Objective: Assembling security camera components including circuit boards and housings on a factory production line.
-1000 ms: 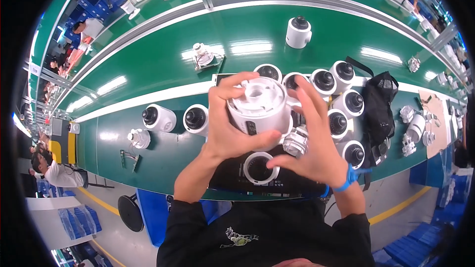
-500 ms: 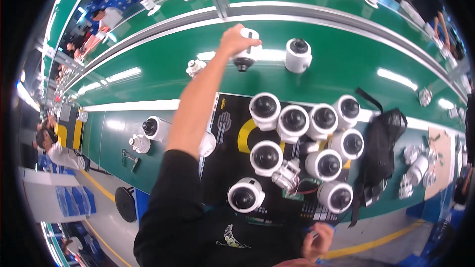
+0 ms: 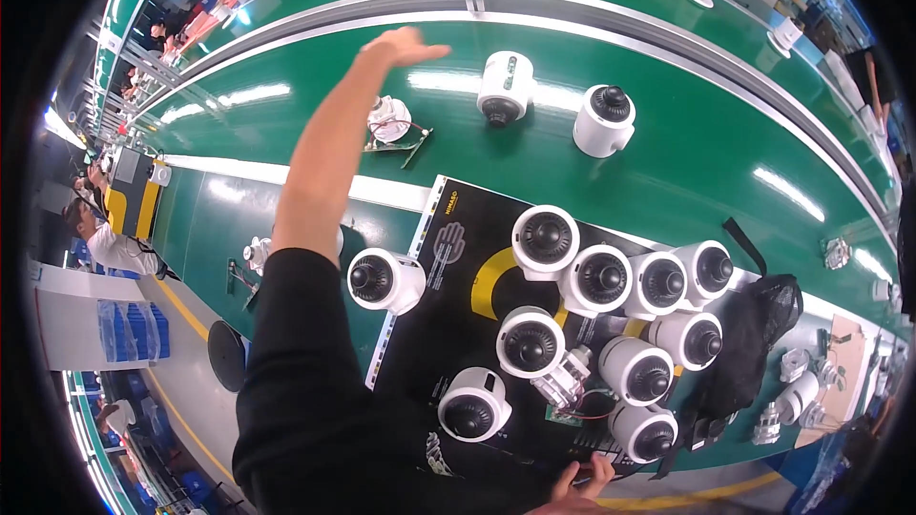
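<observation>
My left hand [image 3: 399,46] reaches over the green belt with its thumb spread and nothing in it. To its right, and apart from it, a white camera [image 3: 507,76] stands with its black lens toward me. Another white camera [image 3: 603,129] is on the belt farther right. Below my left hand lies a white camera module with a circuit board [image 3: 389,122], partly behind my forearm. At the mat's near edge, my right hand [image 3: 580,480] hangs loosely curled, its thumb and fingers apart, with nothing visible in it. The nearest camera to it is a white one [image 3: 645,433].
Several white cameras [image 3: 603,278] crowd the right half of the black mat [image 3: 420,324]. A bare camera module [image 3: 565,380] with wires lies among them. A black bag [image 3: 749,329] lies to the right. One camera [image 3: 386,281] overlaps the mat's left edge. A metal rail [image 3: 611,24] runs behind the belt.
My left hand has let go of the white camera, now standing on the belt, and moved left away from it. The whole view has shifted slightly.
</observation>
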Available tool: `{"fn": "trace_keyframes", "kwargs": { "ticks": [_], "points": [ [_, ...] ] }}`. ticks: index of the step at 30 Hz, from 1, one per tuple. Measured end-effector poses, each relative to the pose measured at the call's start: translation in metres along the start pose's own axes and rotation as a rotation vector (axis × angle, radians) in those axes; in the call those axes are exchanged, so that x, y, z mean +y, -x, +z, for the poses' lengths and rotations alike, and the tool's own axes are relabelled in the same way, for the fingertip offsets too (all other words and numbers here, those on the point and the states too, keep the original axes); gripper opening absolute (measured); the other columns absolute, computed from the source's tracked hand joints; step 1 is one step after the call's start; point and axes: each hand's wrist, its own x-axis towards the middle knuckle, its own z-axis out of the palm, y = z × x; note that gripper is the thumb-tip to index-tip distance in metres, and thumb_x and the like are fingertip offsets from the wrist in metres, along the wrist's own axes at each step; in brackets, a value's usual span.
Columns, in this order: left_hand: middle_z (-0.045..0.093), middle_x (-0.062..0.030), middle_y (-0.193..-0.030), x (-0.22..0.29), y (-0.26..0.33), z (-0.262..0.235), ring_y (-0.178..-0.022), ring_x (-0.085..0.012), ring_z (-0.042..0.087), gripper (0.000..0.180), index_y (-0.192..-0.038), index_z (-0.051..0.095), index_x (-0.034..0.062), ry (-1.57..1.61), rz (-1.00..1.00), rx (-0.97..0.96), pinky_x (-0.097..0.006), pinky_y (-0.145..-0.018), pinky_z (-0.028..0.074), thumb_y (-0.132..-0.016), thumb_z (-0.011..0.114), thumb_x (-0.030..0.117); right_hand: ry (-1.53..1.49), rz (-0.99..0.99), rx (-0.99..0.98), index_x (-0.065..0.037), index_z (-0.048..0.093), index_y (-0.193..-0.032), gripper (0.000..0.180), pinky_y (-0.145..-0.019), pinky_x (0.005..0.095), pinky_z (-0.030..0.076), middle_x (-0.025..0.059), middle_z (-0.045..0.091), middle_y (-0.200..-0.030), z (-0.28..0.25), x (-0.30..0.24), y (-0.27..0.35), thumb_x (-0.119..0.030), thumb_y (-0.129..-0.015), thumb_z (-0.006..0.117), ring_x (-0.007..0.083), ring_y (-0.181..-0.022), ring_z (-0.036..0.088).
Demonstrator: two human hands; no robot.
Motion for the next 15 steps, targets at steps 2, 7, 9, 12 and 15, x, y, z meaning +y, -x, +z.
{"fn": "trace_keyframes", "kwargs": {
  "ticks": [2, 7, 9, 12, 15],
  "points": [
    [0.052, -0.0134, -0.133, -0.037, -0.002, 0.015, -0.121, -0.0282, 0.05, 0.085, -0.128, 0.055, 0.0122, -0.112, -0.073, -0.064, -0.041, -0.099, 0.041, -0.065, 0.063, 0.069, -0.002, -0.054, 0.026, 0.0, 0.055, -0.105, 0.029, -0.071, 0.0353, 0.047, 0.0172, 0.053, -0.102, 0.005, 0.01, -0.004, -0.006, -0.078, 0.061, 0.0286, -0.085, 0.055],
    [0.047, -0.0128, -0.138, -0.045, 0.024, 0.034, -0.126, -0.0309, 0.046, 0.088, -0.13, 0.053, 0.0142, 0.004, -0.177, -0.319, -0.049, -0.101, 0.036, -0.06, 0.07, 0.065, 0.214, -0.442, 0.081, 0.0, 0.053, -0.108, 0.03, -0.075, 0.0374, 0.045, 0.0171, 0.052, -0.1, 0.013, 0.017, -0.009, -0.005, -0.079, 0.057, 0.0314, -0.091, 0.052],
    [0.043, -0.0128, -0.141, -0.022, 0.054, 0.016, -0.129, -0.0336, 0.041, 0.085, -0.132, 0.051, 0.0195, -0.167, -0.318, -0.355, -0.059, -0.103, 0.029, -0.061, 0.071, 0.062, 0.205, -0.417, 0.073, 0.0, 0.053, -0.108, 0.03, -0.076, 0.0382, 0.045, 0.0171, 0.052, -0.101, 0.014, 0.016, -0.006, -0.005, -0.079, 0.057, 0.0315, -0.091, 0.052],
    [0.041, -0.01, -0.143, -0.028, 0.042, 0.022, -0.131, -0.0354, 0.038, 0.083, -0.134, 0.049, 0.0238, -0.22, -0.35, -0.406, -0.065, -0.102, 0.024, -0.062, 0.073, 0.057, 0.203, -0.408, 0.091, 0.0, 0.053, -0.107, 0.029, -0.078, 0.0395, 0.044, 0.0171, 0.051, -0.102, 0.017, 0.02, -0.005, -0.006, -0.079, 0.057, 0.0317, -0.091, 0.052],
    [0.052, -0.0109, -0.132, -0.025, 0.052, 0.021, -0.112, -0.0281, 0.057, 0.082, -0.125, 0.058, 0.0206, -0.34, -0.366, -0.398, -0.042, -0.087, 0.048, -0.054, 0.079, 0.056, 0.195, -0.369, 0.122, 0.0, 0.053, -0.106, 0.027, -0.077, 0.0391, 0.044, 0.0168, 0.051, -0.101, 0.021, 0.013, -0.004, -0.006, -0.08, 0.056, 0.0317, -0.091, 0.052]
  ]
}}
